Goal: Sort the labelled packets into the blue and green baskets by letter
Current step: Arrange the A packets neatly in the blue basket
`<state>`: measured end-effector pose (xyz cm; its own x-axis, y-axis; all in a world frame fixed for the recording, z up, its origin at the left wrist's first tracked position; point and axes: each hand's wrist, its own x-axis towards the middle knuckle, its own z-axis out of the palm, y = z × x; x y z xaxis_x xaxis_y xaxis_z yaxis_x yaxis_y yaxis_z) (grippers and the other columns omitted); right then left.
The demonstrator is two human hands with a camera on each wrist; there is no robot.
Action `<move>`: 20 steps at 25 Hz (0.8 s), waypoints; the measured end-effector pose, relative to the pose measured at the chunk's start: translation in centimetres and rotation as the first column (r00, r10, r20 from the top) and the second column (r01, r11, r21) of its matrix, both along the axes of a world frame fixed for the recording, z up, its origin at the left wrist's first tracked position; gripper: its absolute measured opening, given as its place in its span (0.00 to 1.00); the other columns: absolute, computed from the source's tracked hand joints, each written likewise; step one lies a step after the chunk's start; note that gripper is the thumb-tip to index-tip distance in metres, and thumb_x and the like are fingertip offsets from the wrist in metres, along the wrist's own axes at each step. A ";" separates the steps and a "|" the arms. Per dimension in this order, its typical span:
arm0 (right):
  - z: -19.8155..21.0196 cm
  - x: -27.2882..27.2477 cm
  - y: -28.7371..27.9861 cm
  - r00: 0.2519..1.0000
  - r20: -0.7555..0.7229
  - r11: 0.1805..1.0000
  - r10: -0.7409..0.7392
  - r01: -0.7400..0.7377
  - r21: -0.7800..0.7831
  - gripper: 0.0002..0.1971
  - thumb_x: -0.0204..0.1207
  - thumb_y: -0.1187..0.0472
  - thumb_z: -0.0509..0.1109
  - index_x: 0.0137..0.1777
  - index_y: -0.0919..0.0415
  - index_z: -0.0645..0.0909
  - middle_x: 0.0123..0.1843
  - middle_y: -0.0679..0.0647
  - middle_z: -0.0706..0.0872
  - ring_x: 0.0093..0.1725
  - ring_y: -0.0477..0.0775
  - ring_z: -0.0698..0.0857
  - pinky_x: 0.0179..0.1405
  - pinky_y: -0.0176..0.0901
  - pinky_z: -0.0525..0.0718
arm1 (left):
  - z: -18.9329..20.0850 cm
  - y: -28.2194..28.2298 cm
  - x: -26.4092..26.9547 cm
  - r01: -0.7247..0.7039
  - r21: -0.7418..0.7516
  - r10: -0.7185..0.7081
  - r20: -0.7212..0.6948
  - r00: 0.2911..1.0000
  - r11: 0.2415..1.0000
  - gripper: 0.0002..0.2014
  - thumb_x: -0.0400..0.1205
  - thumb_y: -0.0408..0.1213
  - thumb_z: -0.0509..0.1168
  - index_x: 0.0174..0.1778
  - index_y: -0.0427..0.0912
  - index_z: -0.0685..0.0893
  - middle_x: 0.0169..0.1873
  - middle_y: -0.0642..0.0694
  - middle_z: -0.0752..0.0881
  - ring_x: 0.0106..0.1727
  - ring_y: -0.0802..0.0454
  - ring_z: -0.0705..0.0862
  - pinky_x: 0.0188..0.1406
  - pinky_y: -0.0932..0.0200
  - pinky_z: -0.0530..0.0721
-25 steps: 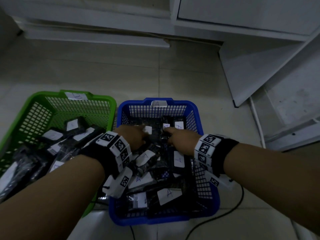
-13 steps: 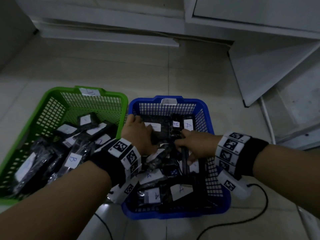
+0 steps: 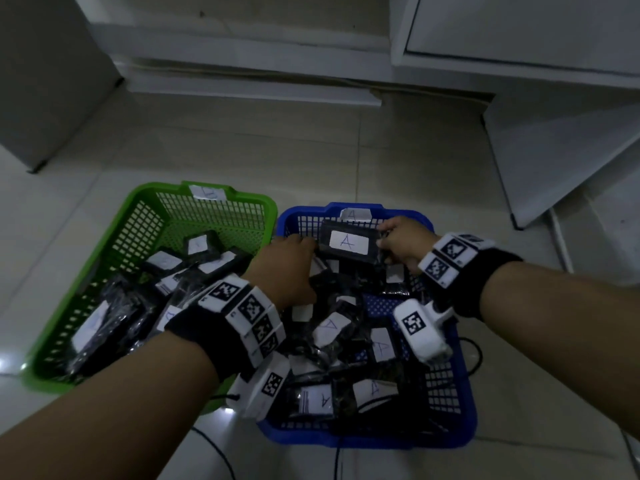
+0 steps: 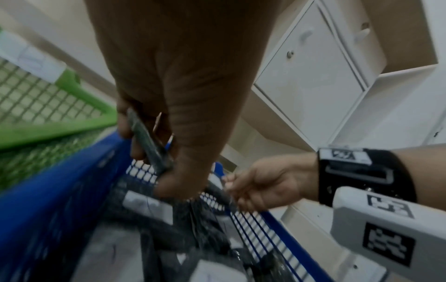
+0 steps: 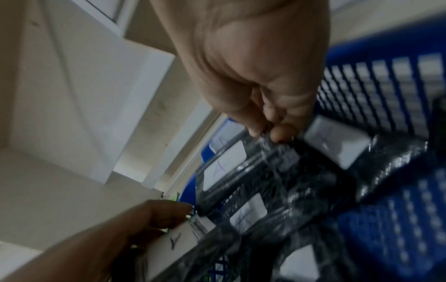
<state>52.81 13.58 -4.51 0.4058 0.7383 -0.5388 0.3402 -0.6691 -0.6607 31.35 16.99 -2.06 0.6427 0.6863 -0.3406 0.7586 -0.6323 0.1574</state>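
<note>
Both hands just lifted an A packet (image 3: 347, 241) clear, left hand (image 3: 289, 263) and right hand (image 3: 403, 244) fingers pinching its ends over the blue basket (image 3: 450, 403), correct bin.

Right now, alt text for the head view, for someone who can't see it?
Both hands hold up a black packet labelled A over the far end of the blue basket, the left hand at its left end and the right hand at its right end. The blue basket holds more A packets; the green basket beside it on the tiled floor holds other labelled packets.
</note>
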 end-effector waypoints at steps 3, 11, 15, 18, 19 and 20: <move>-1.7 0.3 1.0 0.997 0.063 0.999 -0.051 0.052 -0.013 0.18 0.76 0.66 0.66 0.65 0.70 0.79 0.50 0.61 0.82 0.42 0.56 0.81 0.47 0.52 0.87 | 0.7 1.4 -1.0 -0.020 0.022 0.020 -0.006 1.000 1.000 0.34 0.67 0.50 0.74 0.68 0.47 0.73 0.62 0.44 0.79 0.64 0.43 0.75 0.60 0.43 0.81; -1.4 -2.9 -0.8 0.988 -0.125 0.984 -0.088 0.106 0.141 0.12 0.74 0.79 0.63 0.47 0.67 0.85 0.39 0.62 0.86 0.39 0.60 0.86 0.49 0.53 0.88 | 1.8 3.9 1.0 0.053 -0.103 -0.030 0.210 0.977 0.993 0.31 0.68 0.40 0.76 0.67 0.50 0.75 0.62 0.47 0.83 0.60 0.45 0.82 0.53 0.53 0.81; -0.1 -3.2 -4.7 0.955 0.151 0.957 0.255 -0.272 0.100 0.10 0.75 0.67 0.68 0.54 0.59 0.86 0.47 0.54 0.89 0.47 0.53 0.87 0.51 0.42 0.86 | -0.2 3.8 4.2 0.153 -0.090 -0.139 0.147 0.979 0.984 0.20 0.71 0.37 0.72 0.53 0.44 0.71 0.55 0.40 0.83 0.54 0.40 0.82 0.43 0.54 0.76; 0.2 -3.8 -7.7 0.779 0.128 0.786 0.614 -0.618 -0.010 0.22 0.73 0.59 0.75 0.67 0.50 0.79 0.55 0.47 0.79 0.53 0.44 0.79 0.62 0.39 0.81 | -1.6 4.2 4.7 0.187 -0.069 -0.185 0.033 0.982 0.980 0.14 0.74 0.37 0.69 0.50 0.43 0.72 0.56 0.39 0.80 0.56 0.39 0.81 0.47 0.51 0.78; -0.1 -3.9 -8.2 0.702 0.117 0.710 0.702 -0.703 -0.041 0.27 0.74 0.58 0.74 0.73 0.47 0.74 0.60 0.49 0.74 0.58 0.46 0.76 0.65 0.38 0.77 | -2.0 4.3 4.6 0.194 -0.053 -0.194 -0.005 0.981 0.980 0.14 0.74 0.37 0.68 0.52 0.43 0.72 0.57 0.39 0.78 0.56 0.39 0.80 0.48 0.48 0.80; -0.6 -4.0 -8.4 0.642 0.123 0.651 0.757 -0.758 -0.051 0.31 0.74 0.57 0.74 0.76 0.44 0.69 0.65 0.51 0.71 0.63 0.49 0.74 0.67 0.38 0.73 | -2.3 4.3 4.5 0.200 -0.034 -0.201 -0.037 0.979 0.979 0.15 0.75 0.38 0.68 0.53 0.43 0.73 0.59 0.39 0.76 0.56 0.38 0.80 0.49 0.46 0.82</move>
<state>48.78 5.14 -5.11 -0.2349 0.8202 -0.5216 0.8036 -0.1380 -0.5789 35.90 21.33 -4.38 0.7517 0.5337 -0.3875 0.6227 -0.7679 0.1503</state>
